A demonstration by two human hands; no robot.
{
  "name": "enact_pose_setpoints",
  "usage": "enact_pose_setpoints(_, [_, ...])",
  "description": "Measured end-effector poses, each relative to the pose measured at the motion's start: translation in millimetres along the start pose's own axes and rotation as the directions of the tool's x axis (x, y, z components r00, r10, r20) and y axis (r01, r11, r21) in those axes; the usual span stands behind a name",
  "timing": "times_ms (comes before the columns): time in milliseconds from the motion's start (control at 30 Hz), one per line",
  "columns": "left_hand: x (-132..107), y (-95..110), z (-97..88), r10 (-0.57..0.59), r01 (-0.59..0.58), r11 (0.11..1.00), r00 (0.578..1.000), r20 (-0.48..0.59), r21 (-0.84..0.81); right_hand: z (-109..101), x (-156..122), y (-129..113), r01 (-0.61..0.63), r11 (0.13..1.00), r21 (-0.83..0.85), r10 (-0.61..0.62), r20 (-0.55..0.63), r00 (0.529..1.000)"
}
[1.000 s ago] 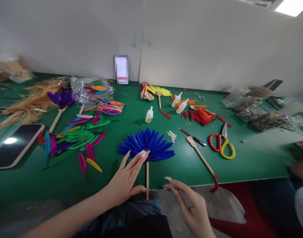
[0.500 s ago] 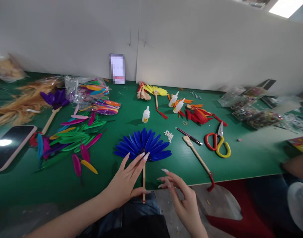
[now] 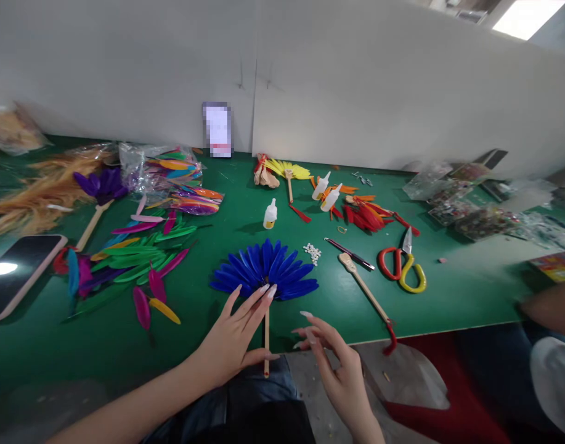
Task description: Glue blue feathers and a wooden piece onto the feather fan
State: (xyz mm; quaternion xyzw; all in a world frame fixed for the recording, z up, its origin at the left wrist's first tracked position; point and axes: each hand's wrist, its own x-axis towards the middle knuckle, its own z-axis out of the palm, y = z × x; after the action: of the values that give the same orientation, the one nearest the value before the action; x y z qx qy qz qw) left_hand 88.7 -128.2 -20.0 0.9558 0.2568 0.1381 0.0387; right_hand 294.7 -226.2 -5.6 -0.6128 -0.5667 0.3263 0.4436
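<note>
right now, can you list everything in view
table: one, green, centre
wall: one, pale, back
blue fan: one, blue, front
yellow fan: one, yellow, back
purple fan: one, purple, left
loose feathers: many, mixed, left
bagged feathers: many, mixed, left
tan fringe: some, tan, left
red feathers: several, red, right
bottles: three, white, back
bits: many, white, beside blue fan
slim tool: one, dark, right
bare handle: one, tan, right
scissors: one, red and yellow, right
phones: two, pink-edged and dark, left, back
packets: several, clear, right
bystander's arm: one, blurred, right
left hand: one, pale nails, on blue fan
right hand: one, pale nails, front
</note>
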Motion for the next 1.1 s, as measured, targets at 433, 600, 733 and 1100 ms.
enact_pose_setpoints(433, [1, -2, 3.4, 0.024, -0.024, 0.996, 1.000, -0.005, 0.084, 0, -1, 2, -0.016, 1.000, -0.006, 0.016, 0.009, 1.000])
enact_pose_setpoints(600, [0, -1, 3.9, 0.022, -0.021, 0.996, 1.000, -0.009, 0.086, -2, 1, -2, 0.004, 1.000, -0.020, -0.005, -0.067, 0.998])
enact_pose_setpoints(733, [-1, 0, 2.3, 0.018, -0.017, 0.996, 1.000, -0.014, 0.087, -12, 15, -6, 0.005, 0.999, -0.036, -0.013, -0.249, 0.968])
enact_pose_setpoints(1100, [0, -1, 4.3, 0.030, -0.026, 0.994, 0.999, -0.040, 0.108, -23, 152, 11, -0.042, 0.979, -0.198, 0.026, -0.080, 0.996])
